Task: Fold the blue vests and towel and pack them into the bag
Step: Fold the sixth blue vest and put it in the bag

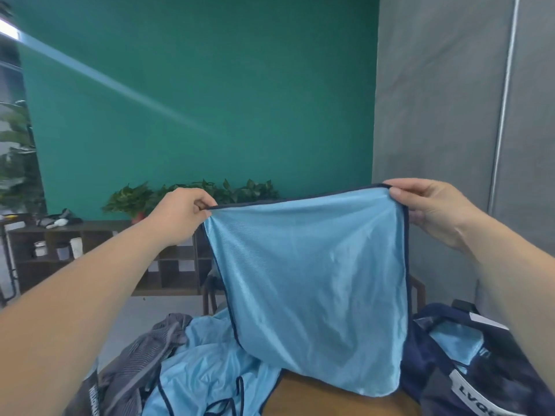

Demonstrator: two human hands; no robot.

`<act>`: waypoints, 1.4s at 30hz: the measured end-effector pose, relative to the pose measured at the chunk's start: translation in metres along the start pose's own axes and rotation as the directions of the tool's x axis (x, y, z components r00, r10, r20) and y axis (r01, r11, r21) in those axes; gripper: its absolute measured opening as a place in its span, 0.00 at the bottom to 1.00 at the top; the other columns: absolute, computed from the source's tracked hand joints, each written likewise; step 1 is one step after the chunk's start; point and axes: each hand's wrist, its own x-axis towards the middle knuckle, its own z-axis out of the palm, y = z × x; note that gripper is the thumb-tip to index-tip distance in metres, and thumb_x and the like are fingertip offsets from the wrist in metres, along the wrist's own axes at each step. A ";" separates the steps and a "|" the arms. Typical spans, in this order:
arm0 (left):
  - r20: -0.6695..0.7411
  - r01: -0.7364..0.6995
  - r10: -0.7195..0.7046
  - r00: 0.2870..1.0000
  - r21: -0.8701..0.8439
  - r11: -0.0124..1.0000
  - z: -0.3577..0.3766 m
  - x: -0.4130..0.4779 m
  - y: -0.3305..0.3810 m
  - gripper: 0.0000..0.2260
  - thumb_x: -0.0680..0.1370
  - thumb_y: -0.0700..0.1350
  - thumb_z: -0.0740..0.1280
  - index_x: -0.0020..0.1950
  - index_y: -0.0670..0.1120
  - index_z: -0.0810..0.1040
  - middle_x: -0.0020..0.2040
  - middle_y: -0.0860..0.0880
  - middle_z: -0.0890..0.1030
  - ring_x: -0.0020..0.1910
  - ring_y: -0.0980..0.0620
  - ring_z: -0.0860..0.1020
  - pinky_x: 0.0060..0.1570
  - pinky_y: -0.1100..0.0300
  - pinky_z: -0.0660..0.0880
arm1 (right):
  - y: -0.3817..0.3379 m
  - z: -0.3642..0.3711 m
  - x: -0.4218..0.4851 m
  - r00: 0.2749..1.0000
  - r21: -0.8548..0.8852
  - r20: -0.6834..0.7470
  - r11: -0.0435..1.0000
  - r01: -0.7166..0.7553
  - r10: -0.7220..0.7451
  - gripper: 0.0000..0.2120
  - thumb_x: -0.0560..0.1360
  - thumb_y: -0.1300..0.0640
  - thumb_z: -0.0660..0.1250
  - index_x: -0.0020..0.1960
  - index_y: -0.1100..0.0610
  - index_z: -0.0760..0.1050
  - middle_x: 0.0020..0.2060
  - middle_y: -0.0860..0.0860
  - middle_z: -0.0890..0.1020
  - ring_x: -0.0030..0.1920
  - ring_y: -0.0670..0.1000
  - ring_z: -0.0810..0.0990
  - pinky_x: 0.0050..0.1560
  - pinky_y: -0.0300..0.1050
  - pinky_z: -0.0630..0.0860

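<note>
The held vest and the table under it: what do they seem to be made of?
Held vest: thin light-blue synthetic mesh, probably polyester; it shines and shows a fine knit texture. Table: smooth brown surface, perhaps wood or veneer; grain too blurred to tell.

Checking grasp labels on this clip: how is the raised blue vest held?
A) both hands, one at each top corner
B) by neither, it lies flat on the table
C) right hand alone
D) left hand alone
A: the left hand and right hand each pinch a top corner of the blue vest, which hangs between them.
</note>
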 end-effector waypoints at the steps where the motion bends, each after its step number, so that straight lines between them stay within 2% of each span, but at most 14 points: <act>1: 0.022 -0.010 0.008 1.000 0.055 0.998 -0.001 -0.001 0.000 0.06 0.82 0.41 0.70 0.57 0.51 0.82 0.49 0.55 0.83 0.46 0.55 0.78 0.52 0.56 0.76 | 0.001 0.000 0.001 1.000 -0.116 -0.028 0.993 0.005 -0.008 0.12 0.74 0.59 0.77 0.57 0.55 0.86 0.55 0.54 0.88 0.56 0.53 0.85 0.57 0.47 0.82; 6: 0.085 -0.048 0.022 0.996 0.323 0.945 -0.001 -0.001 0.006 0.08 0.83 0.47 0.70 0.60 0.47 0.84 0.55 0.48 0.85 0.50 0.48 0.81 0.55 0.49 0.81 | -0.003 0.006 0.005 0.992 -0.738 -0.077 0.674 0.012 -0.102 0.08 0.71 0.56 0.82 0.48 0.49 0.88 0.42 0.47 0.87 0.45 0.50 0.84 0.45 0.39 0.75; 9: -0.243 0.010 0.038 0.969 0.193 0.981 -0.003 0.005 0.019 0.04 0.82 0.48 0.70 0.55 0.50 0.83 0.53 0.48 0.80 0.47 0.46 0.78 0.52 0.47 0.79 | -0.014 0.022 0.001 0.876 -0.776 -0.240 0.625 0.086 -0.418 0.05 0.73 0.53 0.80 0.48 0.46 0.87 0.45 0.45 0.84 0.43 0.46 0.81 0.50 0.41 0.75; 11: -0.240 0.078 -0.021 0.971 0.229 0.970 -0.005 0.007 0.025 0.03 0.82 0.50 0.70 0.51 0.51 0.81 0.51 0.48 0.79 0.46 0.44 0.78 0.50 0.46 0.80 | -0.019 0.028 0.002 0.779 -0.737 -0.352 0.667 0.111 -0.518 0.05 0.73 0.51 0.80 0.46 0.43 0.85 0.48 0.46 0.81 0.42 0.48 0.80 0.49 0.42 0.74; 13: -0.089 0.111 -0.087 0.992 0.313 0.943 -0.005 0.004 0.031 0.03 0.81 0.48 0.69 0.50 0.51 0.83 0.47 0.47 0.82 0.45 0.42 0.80 0.49 0.47 0.81 | -0.018 0.034 0.002 0.888 -0.804 -0.273 0.595 0.000 -0.370 0.06 0.72 0.48 0.80 0.45 0.47 0.85 0.42 0.46 0.82 0.42 0.49 0.80 0.46 0.43 0.74; 14: -0.113 0.129 -0.100 0.989 0.293 0.947 -0.005 0.003 0.033 0.03 0.80 0.47 0.68 0.50 0.52 0.82 0.47 0.47 0.83 0.46 0.41 0.80 0.49 0.47 0.81 | -0.017 0.037 0.001 0.916 -0.812 -0.258 0.583 -0.033 -0.307 0.07 0.72 0.47 0.80 0.44 0.48 0.85 0.39 0.45 0.83 0.41 0.49 0.81 0.45 0.43 0.75; 17: -0.315 0.198 -0.176 0.933 0.037 0.980 -0.008 0.003 0.042 0.04 0.81 0.47 0.65 0.51 0.52 0.80 0.42 0.48 0.83 0.45 0.42 0.80 0.47 0.48 0.81 | -0.027 0.036 0.001 0.820 -0.643 -0.450 0.766 -0.022 -0.354 0.06 0.73 0.49 0.78 0.46 0.50 0.84 0.36 0.44 0.82 0.39 0.46 0.80 0.47 0.40 0.74; 22: -0.318 0.267 -0.304 0.898 -0.156 0.951 -0.016 0.010 0.064 0.10 0.79 0.41 0.61 0.42 0.48 0.79 0.33 0.50 0.85 0.39 0.46 0.83 0.43 0.53 0.81 | -0.044 0.040 0.012 0.803 -0.428 -0.549 0.903 -0.032 -0.232 0.07 0.72 0.50 0.79 0.42 0.51 0.82 0.35 0.45 0.82 0.33 0.46 0.77 0.42 0.41 0.76; 26: -0.219 0.282 -0.273 0.937 0.010 0.959 -0.020 0.007 0.067 0.11 0.78 0.43 0.60 0.41 0.44 0.80 0.33 0.49 0.85 0.39 0.43 0.85 0.44 0.48 0.83 | -0.052 0.047 0.009 0.865 -0.323 -0.497 0.941 -0.104 -0.074 0.06 0.76 0.57 0.76 0.49 0.56 0.81 0.33 0.53 0.80 0.28 0.50 0.72 0.22 0.34 0.66; 30: -0.285 0.245 -0.251 0.925 -0.057 0.968 -0.014 -0.002 0.068 0.06 0.80 0.42 0.61 0.47 0.47 0.78 0.33 0.51 0.84 0.42 0.45 0.83 0.45 0.52 0.81 | -0.053 0.047 0.002 0.834 -0.335 -0.543 0.936 -0.110 -0.096 0.07 0.78 0.54 0.73 0.52 0.56 0.81 0.31 0.50 0.82 0.27 0.49 0.73 0.30 0.43 0.68; 33: -0.428 0.122 -0.213 0.878 -0.229 0.966 -0.015 -0.010 0.069 0.04 0.79 0.42 0.65 0.49 0.50 0.78 0.36 0.51 0.82 0.41 0.52 0.80 0.43 0.60 0.74 | -0.057 0.050 -0.011 0.825 -0.286 -0.529 0.957 0.048 -0.199 0.06 0.80 0.55 0.68 0.56 0.52 0.74 0.37 0.51 0.87 0.24 0.49 0.73 0.29 0.44 0.70; 35: -0.632 -0.071 -0.105 0.768 -0.247 0.966 -0.021 -0.020 0.071 0.06 0.77 0.40 0.65 0.50 0.49 0.78 0.32 0.50 0.78 0.35 0.54 0.76 0.40 0.70 0.68 | -0.064 0.054 -0.023 0.772 -0.239 -0.544 0.943 0.233 -0.329 0.07 0.81 0.56 0.64 0.58 0.52 0.69 0.42 0.51 0.88 0.25 0.51 0.77 0.27 0.44 0.72; 39: -0.810 -0.307 0.146 0.568 -0.044 0.951 -0.037 -0.019 0.078 0.09 0.78 0.39 0.62 0.53 0.47 0.81 0.28 0.51 0.73 0.32 0.49 0.72 0.43 0.58 0.72 | -0.083 0.066 -0.037 0.636 -0.196 -0.584 0.848 0.492 -0.504 0.06 0.83 0.56 0.59 0.59 0.54 0.65 0.43 0.53 0.87 0.31 0.55 0.82 0.28 0.46 0.76; 42: -0.773 -0.211 0.160 0.614 0.035 0.977 -0.033 0.002 0.066 0.10 0.80 0.44 0.62 0.56 0.51 0.81 0.32 0.51 0.76 0.35 0.43 0.76 0.42 0.50 0.75 | -0.077 0.074 -0.027 0.601 -0.151 -0.591 0.805 0.573 -0.538 0.04 0.83 0.58 0.59 0.56 0.51 0.65 0.41 0.54 0.86 0.32 0.58 0.82 0.28 0.47 0.76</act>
